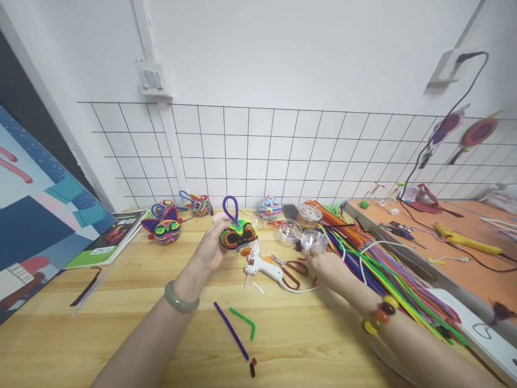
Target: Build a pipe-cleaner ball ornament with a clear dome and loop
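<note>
My left hand is closed around a colourful pipe-cleaner ornament with owl-like eyes and a purple loop on top, holding it up above the table. Over to the right, my right hand has its fingers curled down at a clear round container; whatever they grip is hidden. Beside those fingers shows a dark tassel. Between the hands lie a white glue gun and red-handled scissors. Nearer to me are a purple pipe-cleaner piece and a bent green piece.
Finished ornaments stand at the back left by a magazine. Many coloured pipe cleaners cover the right side, with a white cord across them. A yellow glue gun lies on the orange surface.
</note>
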Available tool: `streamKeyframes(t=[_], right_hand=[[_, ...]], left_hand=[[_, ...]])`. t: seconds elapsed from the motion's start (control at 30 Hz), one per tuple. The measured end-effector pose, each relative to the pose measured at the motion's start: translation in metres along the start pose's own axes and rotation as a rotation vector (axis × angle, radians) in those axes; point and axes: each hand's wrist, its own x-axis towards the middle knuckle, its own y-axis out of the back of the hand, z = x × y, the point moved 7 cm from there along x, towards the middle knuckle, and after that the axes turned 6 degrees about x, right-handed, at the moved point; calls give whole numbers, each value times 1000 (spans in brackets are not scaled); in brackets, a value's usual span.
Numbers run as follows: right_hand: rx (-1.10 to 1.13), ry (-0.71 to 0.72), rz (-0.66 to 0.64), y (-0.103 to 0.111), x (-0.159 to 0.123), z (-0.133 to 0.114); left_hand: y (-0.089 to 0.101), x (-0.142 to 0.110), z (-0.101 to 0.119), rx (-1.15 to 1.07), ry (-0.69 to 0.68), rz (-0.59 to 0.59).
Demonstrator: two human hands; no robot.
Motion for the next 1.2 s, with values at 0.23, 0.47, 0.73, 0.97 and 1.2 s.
streamKeyframes(t=[0.23, 0.47, 0.73, 0.97, 1.2], right_hand=[[84, 46, 175, 76, -24, -34], [628, 382, 485, 137, -45, -112], [821, 348, 591, 128, -31, -129], [840, 291, 679, 121, -35, -119], [824, 334, 717, 131, -37, -121]], left_hand=[[-16, -10, 2, -6, -34, -56], [-35, -26, 0, 30, -58, -111], [-46, -33, -8, 26, -42, -141], [-57, -40, -8, 1, -10, -271], [-57, -44, -2, 179, -100, -293]])
